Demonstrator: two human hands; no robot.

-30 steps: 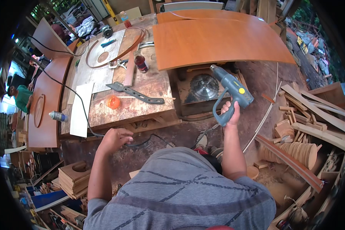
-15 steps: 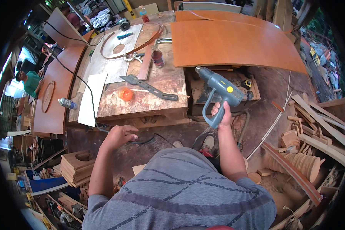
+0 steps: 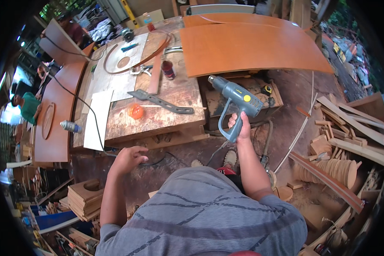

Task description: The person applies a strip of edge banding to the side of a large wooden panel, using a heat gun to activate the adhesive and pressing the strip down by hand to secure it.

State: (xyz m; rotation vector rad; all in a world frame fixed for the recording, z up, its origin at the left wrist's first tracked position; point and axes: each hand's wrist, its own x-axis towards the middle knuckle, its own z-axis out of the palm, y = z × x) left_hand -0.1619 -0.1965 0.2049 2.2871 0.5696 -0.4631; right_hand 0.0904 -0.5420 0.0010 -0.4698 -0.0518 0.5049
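Note:
My right hand grips a grey-blue heat gun by its handle. Its metal nozzle points up and left, over the gap beside the workbench. My left hand hangs below the bench's front edge with loosely bent fingers and appears to hold nothing. A black cable runs down from the bench and passes by or behind that hand; contact cannot be told. On the bench lie a dark slotted tool guard or bar, an orange round object and a white panel.
A curved orange-brown panel lies at the right. A bent wood strip, a clamp and a jar are on the bench. Wood offcuts pile at right; stacked wood pieces stand at left. A person in green is far left.
The view has shifted slightly, so the bench and panels sit a little further left. The heat gun stays in my right hand, and my left hand has moved slightly lower and right in the picture.

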